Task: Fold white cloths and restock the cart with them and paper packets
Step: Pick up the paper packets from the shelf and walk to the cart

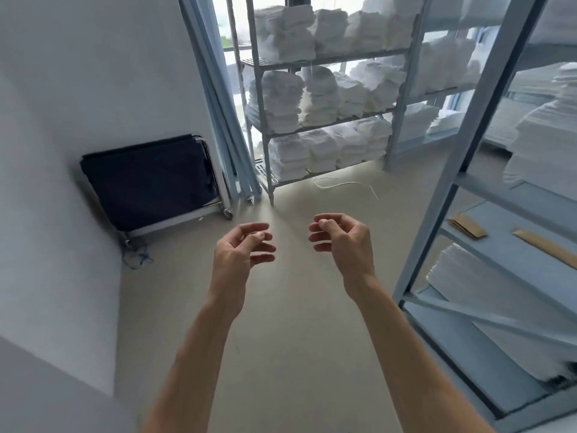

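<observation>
Left hand: the left hand (242,245) is held out over the floor (281,307), fingers loosely curled, thumb near the fingertips, grasping nothing.
Right hand: the right hand (342,239) hangs beside it, a gap between the two — fingers likewise loosely curled inward, nothing in them.
White cloths: stacks of folded white cloths (312,98) fill three tiers of the wire rack (265,132) straight ahead, against the window; more white stacks (543,142) sit on the blue shelving unit (449,170) at the right.
Paper packets: two brown paper packets (468,226) lie flat on a lower shelf of the blue unit, the shorter one to the left, the longer one (546,246) well apart to its right.
Lower shelf: a flat pile of white sheets (474,276) rests below the packets.
Cart: a folded dark blue fabric cart (150,182) on castors leans against the wall at the left — well apart from both hands.
Floor: a thin white string (343,184) lies loose in front of the wire rack; a small blue tangle (139,259) sits by the cart's near wheel.
Corner: pale blue metal bars (218,98) lean between the wall and the wire rack.
</observation>
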`<action>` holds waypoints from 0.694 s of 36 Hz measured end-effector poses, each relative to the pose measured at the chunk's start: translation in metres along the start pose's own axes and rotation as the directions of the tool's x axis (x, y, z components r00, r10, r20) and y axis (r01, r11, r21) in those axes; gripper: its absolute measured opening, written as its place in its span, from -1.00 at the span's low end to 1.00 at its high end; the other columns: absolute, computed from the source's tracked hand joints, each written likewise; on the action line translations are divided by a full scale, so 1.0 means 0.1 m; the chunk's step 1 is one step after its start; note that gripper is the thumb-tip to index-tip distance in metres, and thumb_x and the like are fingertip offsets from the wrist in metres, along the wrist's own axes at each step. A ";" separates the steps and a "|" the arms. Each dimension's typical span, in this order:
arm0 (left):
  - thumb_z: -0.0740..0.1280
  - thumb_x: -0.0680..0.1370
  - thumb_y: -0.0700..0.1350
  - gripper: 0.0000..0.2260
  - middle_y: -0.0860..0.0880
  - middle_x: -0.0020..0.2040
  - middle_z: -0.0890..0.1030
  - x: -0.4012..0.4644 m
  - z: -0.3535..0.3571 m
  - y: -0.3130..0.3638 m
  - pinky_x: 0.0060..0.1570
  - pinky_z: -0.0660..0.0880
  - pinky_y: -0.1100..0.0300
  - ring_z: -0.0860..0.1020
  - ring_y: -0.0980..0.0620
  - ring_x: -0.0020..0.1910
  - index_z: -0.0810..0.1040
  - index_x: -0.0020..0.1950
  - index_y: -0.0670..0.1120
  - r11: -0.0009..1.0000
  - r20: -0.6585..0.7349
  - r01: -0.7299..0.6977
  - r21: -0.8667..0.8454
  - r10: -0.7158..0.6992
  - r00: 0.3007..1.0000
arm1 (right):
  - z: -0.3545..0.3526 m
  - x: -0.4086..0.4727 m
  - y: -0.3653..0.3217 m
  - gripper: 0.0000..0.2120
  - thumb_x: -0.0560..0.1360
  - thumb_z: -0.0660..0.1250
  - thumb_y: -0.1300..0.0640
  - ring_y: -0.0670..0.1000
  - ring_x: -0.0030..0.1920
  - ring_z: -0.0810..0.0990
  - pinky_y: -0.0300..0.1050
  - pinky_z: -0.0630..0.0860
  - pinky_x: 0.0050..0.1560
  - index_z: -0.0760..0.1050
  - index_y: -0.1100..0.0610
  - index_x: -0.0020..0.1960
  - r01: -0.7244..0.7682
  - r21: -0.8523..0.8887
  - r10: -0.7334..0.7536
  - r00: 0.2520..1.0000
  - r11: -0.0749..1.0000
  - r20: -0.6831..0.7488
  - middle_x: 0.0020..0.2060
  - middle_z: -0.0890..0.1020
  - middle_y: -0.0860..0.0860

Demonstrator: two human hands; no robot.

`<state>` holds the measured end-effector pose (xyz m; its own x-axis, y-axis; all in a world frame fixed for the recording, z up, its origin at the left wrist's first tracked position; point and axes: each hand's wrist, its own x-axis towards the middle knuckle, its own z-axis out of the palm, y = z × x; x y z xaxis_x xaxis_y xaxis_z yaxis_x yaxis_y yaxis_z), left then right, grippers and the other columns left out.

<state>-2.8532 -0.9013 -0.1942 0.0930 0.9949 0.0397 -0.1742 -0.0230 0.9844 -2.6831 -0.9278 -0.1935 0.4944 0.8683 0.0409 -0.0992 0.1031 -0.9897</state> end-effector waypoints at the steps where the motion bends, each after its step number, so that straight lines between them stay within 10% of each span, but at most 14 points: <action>1: 0.27 0.59 -0.30 -0.84 -0.12 -0.12 0.66 0.18 0.09 0.00 -0.20 0.61 0.13 0.64 -0.05 -0.21 0.63 0.09 -0.22 1.000 -0.020 -0.002 0.006 0.002 1.000 | -0.01 0.22 0.01 -0.86 0.54 0.29 0.26 0.02 -0.29 0.66 -0.17 0.57 -0.29 0.64 0.20 -0.05 -0.008 0.003 0.008 1.000 1.000 0.009 -0.22 0.71 0.11; 25: 0.27 0.57 -0.33 -0.84 -0.11 -0.17 0.65 4.41 1.95 -0.65 -0.23 0.59 0.11 0.62 -0.05 -0.26 0.63 0.04 -0.23 0.989 0.077 0.052 -0.136 -0.042 0.996 | -0.23 4.64 0.31 -0.86 0.55 0.28 0.27 0.00 -0.32 0.63 -0.19 0.55 -0.31 0.62 0.18 -0.08 -0.013 -0.065 0.005 0.993 0.998 -0.116 -0.30 0.68 0.05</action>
<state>-2.6093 -0.4801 -0.2067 0.1753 0.9844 0.0118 -0.3010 0.0422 0.9527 -2.4369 -0.5326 -0.2083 0.5907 0.8066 0.0198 -0.0490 0.0603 -0.9970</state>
